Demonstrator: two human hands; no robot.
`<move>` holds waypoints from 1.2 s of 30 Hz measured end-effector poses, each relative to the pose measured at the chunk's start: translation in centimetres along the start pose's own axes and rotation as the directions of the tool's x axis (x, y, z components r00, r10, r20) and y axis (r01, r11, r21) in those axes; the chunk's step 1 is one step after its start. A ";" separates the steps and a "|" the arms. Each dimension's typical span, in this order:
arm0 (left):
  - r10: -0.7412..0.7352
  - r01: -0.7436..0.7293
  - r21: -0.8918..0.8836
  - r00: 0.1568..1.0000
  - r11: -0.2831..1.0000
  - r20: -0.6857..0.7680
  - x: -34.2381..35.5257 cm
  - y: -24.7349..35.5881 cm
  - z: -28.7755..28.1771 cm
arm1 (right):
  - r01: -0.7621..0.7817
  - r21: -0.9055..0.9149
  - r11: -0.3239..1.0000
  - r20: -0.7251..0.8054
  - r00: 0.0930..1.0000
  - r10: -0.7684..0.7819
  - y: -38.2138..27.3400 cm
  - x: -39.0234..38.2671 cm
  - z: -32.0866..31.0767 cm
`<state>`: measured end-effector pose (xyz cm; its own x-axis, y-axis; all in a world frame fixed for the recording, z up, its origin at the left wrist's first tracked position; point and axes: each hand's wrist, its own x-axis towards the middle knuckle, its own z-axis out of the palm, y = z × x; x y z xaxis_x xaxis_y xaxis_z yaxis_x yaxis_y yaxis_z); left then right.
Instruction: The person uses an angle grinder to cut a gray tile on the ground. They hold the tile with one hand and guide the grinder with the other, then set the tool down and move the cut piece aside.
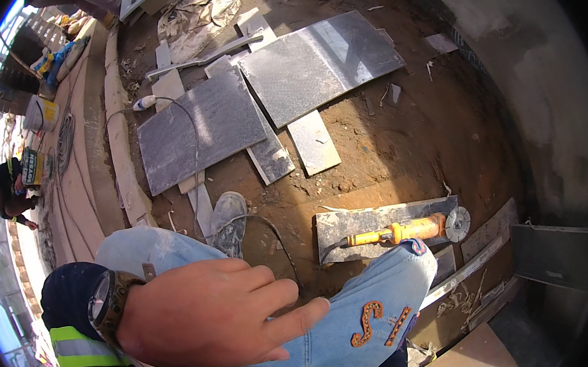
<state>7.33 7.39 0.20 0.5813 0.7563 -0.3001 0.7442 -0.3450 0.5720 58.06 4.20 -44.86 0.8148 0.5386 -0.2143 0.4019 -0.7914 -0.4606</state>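
Note:
My left hand [206, 313] hangs over my lap, back upward and pointing right, with a wristwatch [99, 297] at its wrist. Its fingers are loosely bent and the index finger stands apart; I see nothing held, though the palm is hidden. Below it are the light blue jeans [338, 320] on my legs. My right hand is out of view; only a dark sleeve with a reflective stripe shows at the lower edge. Beyond my right knee, an orange angle grinder [402, 229] with a pale cutting disc [457, 224] lies on a dusty stone slab [328, 230], touched by neither hand.
Two large grey slabs [201, 130] lie on offcuts over the dirt ahead. A cable [273, 227] passes my shoe [229, 223]; a white connector [145, 103] lies farther off. Buckets [41, 114] stand at left, near another person [8, 190]. A concrete wall [527, 78] rises at right.

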 end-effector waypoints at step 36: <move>0.161 -0.341 0.042 0.328 0.939 -0.931 -3.7 2.9 0.1 | 0.217 0.782 -0.584 -0.623 0.228 -0.749 -39.6 -28.5 -20.3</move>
<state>7.36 3.60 2.89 0.0039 0.7101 0.7041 0.5142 -0.6053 0.6077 27.41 14.29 -3.03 0.1448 0.5351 0.8323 -0.3844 0.8055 -0.4510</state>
